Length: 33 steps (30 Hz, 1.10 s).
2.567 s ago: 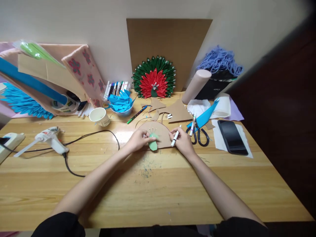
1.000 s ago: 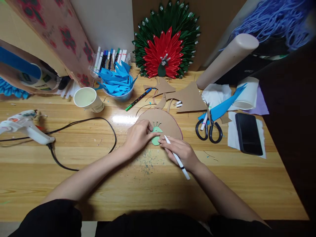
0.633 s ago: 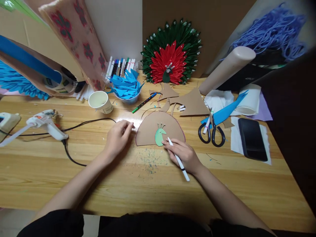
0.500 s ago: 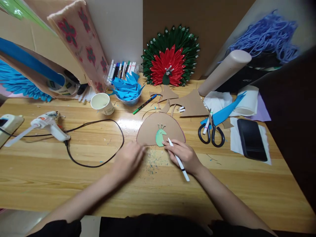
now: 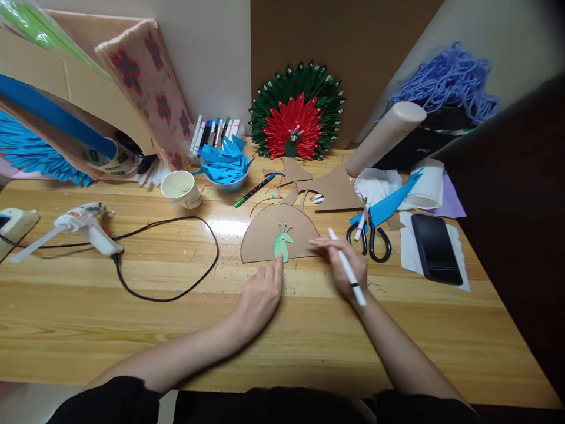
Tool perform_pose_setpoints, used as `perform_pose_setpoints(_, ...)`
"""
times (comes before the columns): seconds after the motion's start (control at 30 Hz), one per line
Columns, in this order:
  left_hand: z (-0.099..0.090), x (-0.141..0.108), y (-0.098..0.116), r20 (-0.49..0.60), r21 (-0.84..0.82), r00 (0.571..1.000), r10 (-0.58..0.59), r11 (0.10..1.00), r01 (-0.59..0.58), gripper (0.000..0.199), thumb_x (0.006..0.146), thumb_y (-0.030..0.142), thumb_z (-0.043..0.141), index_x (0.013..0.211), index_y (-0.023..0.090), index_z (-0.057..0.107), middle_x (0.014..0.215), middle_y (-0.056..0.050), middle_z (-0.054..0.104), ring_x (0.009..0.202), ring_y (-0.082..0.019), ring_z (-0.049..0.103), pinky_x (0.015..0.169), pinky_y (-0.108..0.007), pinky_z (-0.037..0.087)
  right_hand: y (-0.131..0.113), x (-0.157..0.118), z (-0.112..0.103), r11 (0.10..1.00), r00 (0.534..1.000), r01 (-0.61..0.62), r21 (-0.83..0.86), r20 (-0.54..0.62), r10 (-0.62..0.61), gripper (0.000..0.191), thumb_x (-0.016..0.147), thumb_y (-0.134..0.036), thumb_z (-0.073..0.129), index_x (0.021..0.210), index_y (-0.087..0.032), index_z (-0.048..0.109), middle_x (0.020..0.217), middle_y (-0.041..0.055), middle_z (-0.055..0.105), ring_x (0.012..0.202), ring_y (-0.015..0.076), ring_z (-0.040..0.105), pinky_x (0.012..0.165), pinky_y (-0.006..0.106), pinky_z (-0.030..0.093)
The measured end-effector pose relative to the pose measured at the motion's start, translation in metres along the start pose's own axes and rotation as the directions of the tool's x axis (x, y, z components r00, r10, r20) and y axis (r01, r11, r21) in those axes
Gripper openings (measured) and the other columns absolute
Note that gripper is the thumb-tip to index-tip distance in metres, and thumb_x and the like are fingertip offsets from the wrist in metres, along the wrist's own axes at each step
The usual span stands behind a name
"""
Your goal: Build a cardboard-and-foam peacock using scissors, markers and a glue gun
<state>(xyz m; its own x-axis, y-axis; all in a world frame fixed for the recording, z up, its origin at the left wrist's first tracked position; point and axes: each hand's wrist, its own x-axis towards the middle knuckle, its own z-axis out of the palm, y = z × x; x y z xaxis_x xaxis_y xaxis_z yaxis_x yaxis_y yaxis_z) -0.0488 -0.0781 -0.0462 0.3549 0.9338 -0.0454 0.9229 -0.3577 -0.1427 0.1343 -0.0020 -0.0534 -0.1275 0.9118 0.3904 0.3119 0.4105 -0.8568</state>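
Observation:
A semicircle of brown cardboard (image 5: 260, 238) with a dark outline lies flat in front of me. On its lower middle sits a green paper peacock head-and-body cutout (image 5: 281, 244) with a pin-like crest. My left hand (image 5: 261, 292) presses its outstretched index fingertip on the bottom of the cutout; its other fingers are partly curled and it grasps nothing. My right hand (image 5: 345, 268), by the cardboard's right corner, holds a white marker pen (image 5: 348, 268) slanting across the palm. Some of its fingers stretch left over the cardboard.
Left lie a glue gun (image 5: 86, 227) and its looped cord; behind, a paper cup (image 5: 180, 189) and a bowl of blue pieces (image 5: 226, 165). A red-green peacock craft (image 5: 295, 112) stands at the back. Cardboard scraps (image 5: 335, 191), scissors (image 5: 379, 244) and a phone (image 5: 436, 247) lie right.
My left hand has moved right from the cardboard's left corner onto the green cutout. My right hand, still with the marker, has moved right, away from the cutout. The view has shifted slightly.

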Motion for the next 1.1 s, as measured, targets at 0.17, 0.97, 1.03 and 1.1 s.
perform_pose_setpoints(0.17, 0.004, -0.001, 0.000, -0.017, 0.019, 1.000, 0.018, 1.000, -0.017, 0.054, 0.080, 0.000, 0.035, 0.134, 0.003, 0.036, 0.072, -0.005, 0.054, 0.064, -0.014, 0.054, 0.046, -0.021, 0.042, 0.022, 0.015, -0.024, 0.919, 0.845, -0.246, 0.307, -0.397, 0.358, 0.023, 0.085, -0.041, 0.044, 0.080, -0.020, 0.052, 0.055, -0.0022, 0.062, 0.050, 0.0141, 0.062, 0.050, 0.025, 0.048)
perform_pose_setpoints(0.97, 0.002, 0.002, 0.004, 0.008, -0.041, 1.000, 0.001, 0.999, -0.001, 0.052, 0.083, 0.004, 0.034, 0.134, 0.004, 0.036, 0.071, -0.004, 0.053, 0.062, -0.013, 0.054, 0.045, -0.022, 0.039, 0.000, -0.007, 0.018, 0.933, 0.887, -0.356, 0.058, 0.334, 0.318, 0.005, 0.078, -0.022, 0.056, 0.079, -0.021, 0.052, 0.072, 0.0019, 0.064, 0.068, 0.0165, 0.063, 0.062, 0.029, 0.050)
perform_pose_setpoints(1.03, 0.003, 0.003, 0.005, -0.008, -0.039, 1.000, 0.002, 0.999, -0.003, 0.051, 0.083, 0.003, 0.034, 0.133, 0.003, 0.037, 0.070, -0.004, 0.052, 0.062, -0.014, 0.054, 0.045, -0.022, 0.039, 0.000, -0.006, 0.017, 0.928, 0.914, -0.358, 0.107, 0.245, 0.324, 0.006, 0.079, -0.023, 0.056, 0.079, -0.021, 0.051, 0.069, 0.0009, 0.061, 0.066, 0.0155, 0.061, 0.060, 0.028, 0.049)
perform_pose_setpoints(1.1, 0.004, 0.003, 0.006, -0.008, -0.047, 1.000, 0.004, 0.999, -0.004, 0.050, 0.083, 0.003, 0.034, 0.133, 0.004, 0.039, 0.070, -0.004, 0.052, 0.062, -0.013, 0.054, 0.045, -0.022, 0.039, 0.003, -0.004, 0.015, 0.920, 0.940, -0.341, 0.193, 0.086, 0.330, 0.007, 0.080, -0.025, 0.054, 0.079, -0.021, 0.049, 0.066, -0.0009, 0.059, 0.061, 0.0138, 0.058, 0.056, 0.026, 0.046)
